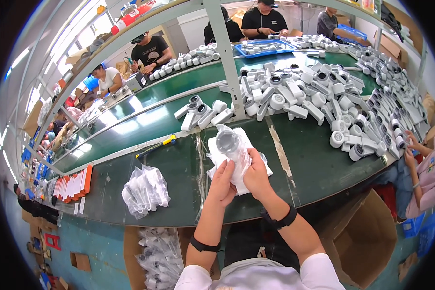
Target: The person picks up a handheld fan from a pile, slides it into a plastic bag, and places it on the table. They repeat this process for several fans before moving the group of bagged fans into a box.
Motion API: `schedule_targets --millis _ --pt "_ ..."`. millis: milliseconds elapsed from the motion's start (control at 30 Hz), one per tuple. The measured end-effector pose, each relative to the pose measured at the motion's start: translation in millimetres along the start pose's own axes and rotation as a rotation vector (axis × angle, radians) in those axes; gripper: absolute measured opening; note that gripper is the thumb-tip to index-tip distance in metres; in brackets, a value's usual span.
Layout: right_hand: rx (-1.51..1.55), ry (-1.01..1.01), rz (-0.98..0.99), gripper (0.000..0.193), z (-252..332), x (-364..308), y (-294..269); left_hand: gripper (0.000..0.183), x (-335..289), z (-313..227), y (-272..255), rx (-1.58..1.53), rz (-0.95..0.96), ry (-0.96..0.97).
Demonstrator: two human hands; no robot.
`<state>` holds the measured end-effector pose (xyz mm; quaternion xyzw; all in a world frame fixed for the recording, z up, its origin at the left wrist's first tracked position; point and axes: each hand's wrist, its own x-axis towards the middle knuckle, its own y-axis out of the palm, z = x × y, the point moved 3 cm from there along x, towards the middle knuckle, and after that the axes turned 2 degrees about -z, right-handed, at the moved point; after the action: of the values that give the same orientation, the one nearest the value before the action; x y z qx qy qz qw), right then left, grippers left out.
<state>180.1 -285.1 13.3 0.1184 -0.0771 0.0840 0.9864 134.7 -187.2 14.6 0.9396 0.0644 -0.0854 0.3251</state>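
Reaching up from the lower edge with both forearms, each wearing one dark wristband, and meeting over the green workbench. Left hand curling closed on the lower left of a clear plastic bag, fingers folded over its edge. Right hand pinching the same bag from the right, thumb pressing into the film just beside the left hand, knuckles nearly touching. Holding inside the bag one white device with a round grey head, tilting up and away from the body, sitting at the near middle of the bench just in front of the grey upright post. Lying to the left: one heap of empty clear bags, well apart from the hands, and one yellow-handled tool beyond it. Piling up beyond and to the right: a large heap of white devices, too many to count. Sitting around the bench: at least six other people, one at the right edge with two hands among the devices.
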Motion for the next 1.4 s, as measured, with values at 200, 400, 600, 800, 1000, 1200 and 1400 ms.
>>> schedule_targets --millis 200,400,600,800,1000,1200,1400 --pt "-0.651 -0.438 -0.221 0.015 48.1 -19.4 -4.3 0.044 -9.3 -2.7 -16.5 -0.120 -0.050 0.053" --pt "-0.571 -0.593 -0.191 0.011 23.9 -60.9 -15.7 0.046 -26.5 -21.1 -28.0 -0.170 -0.083 0.078" --pt "-0.471 -0.582 -0.167 0.005 13.3 -85.3 -16.8 0.038 -30.7 -11.1 -37.1 -0.137 -0.171 0.207" --pt "-0.243 -0.351 -0.330 0.008 18.2 -81.4 -24.9 0.039 -35.8 -13.0 -32.0 -0.189 -0.071 0.242" --pt "-0.369 -0.618 -0.136 0.015 33.7 -88.8 -5.3 0.039 -38.7 -15.0 -30.0 -0.177 -0.129 0.328" --pt "-0.493 -0.162 -0.129 0.025 31.9 -69.7 13.2 0.046 -42.9 -13.8 -27.5 -0.109 -0.252 0.418" --pt "-0.292 -0.267 -0.147 0.023 6.8 -60.6 20.0 0.054 -40.4 -2.9 -29.1 -0.087 -0.236 0.441"
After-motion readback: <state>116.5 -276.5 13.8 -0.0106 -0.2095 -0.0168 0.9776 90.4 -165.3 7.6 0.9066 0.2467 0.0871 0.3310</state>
